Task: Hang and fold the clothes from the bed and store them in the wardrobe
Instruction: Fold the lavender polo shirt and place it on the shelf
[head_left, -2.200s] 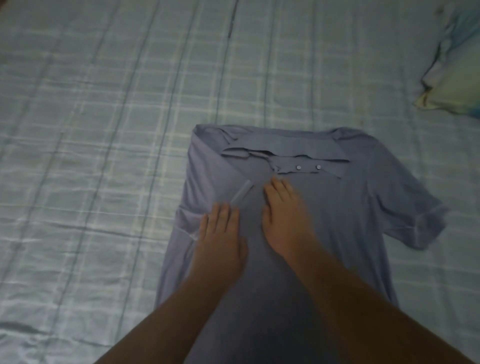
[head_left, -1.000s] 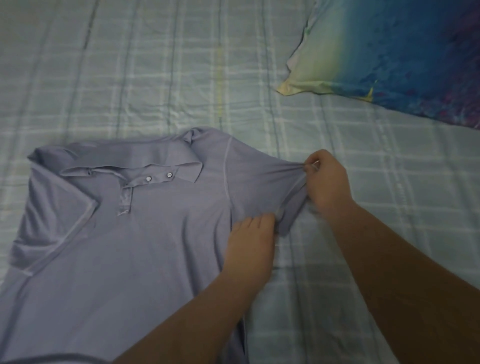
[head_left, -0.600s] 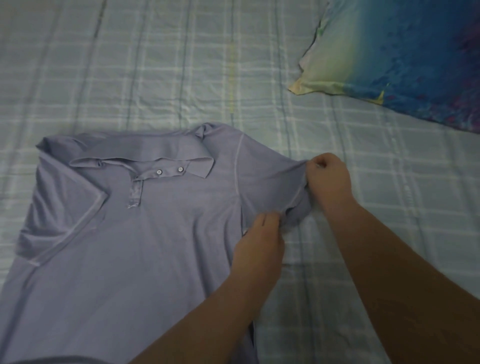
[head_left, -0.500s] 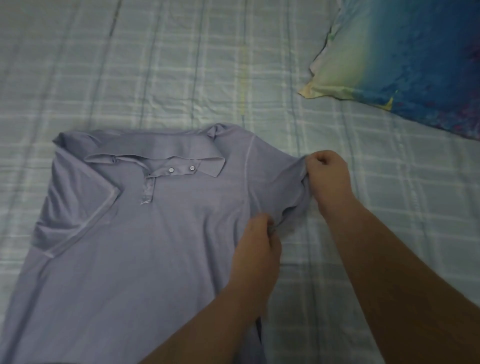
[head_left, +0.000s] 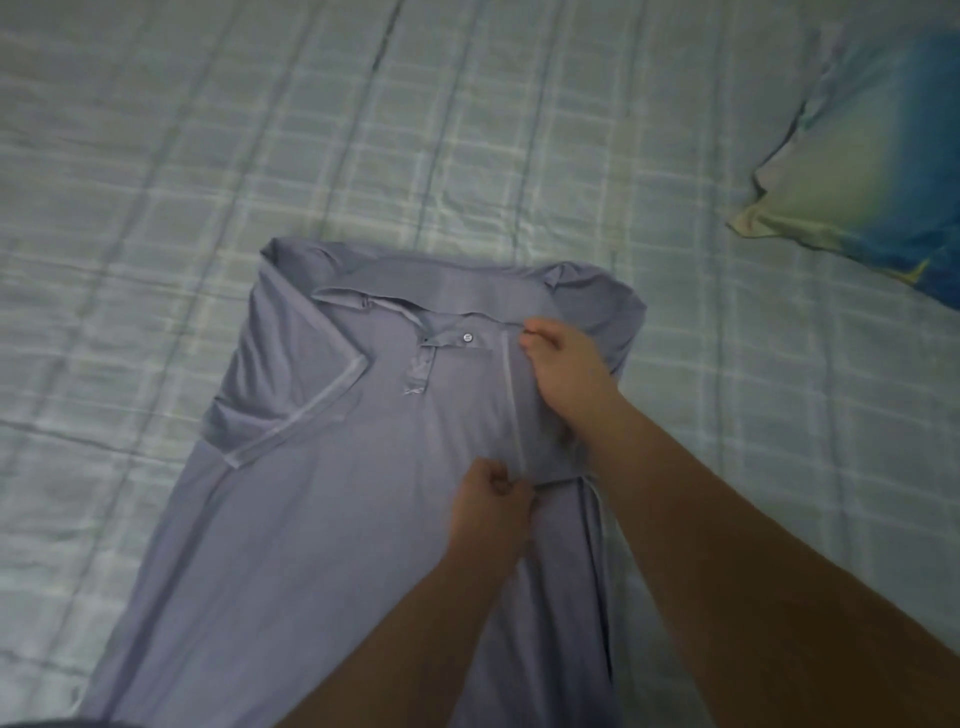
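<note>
Lilac polo shirt (head_left: 322, 519), pale plaid bedsheet (head_left: 156, 156), blue-yellow pillow (head_left: 872, 156)

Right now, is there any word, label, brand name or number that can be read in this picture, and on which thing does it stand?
None can be read.
Shirt: plain, no print or tag shows; its button shows no readable mark.
Bed sheet: only a check pattern.
Pillow: only blue and yellow colour, no letters.
</note>
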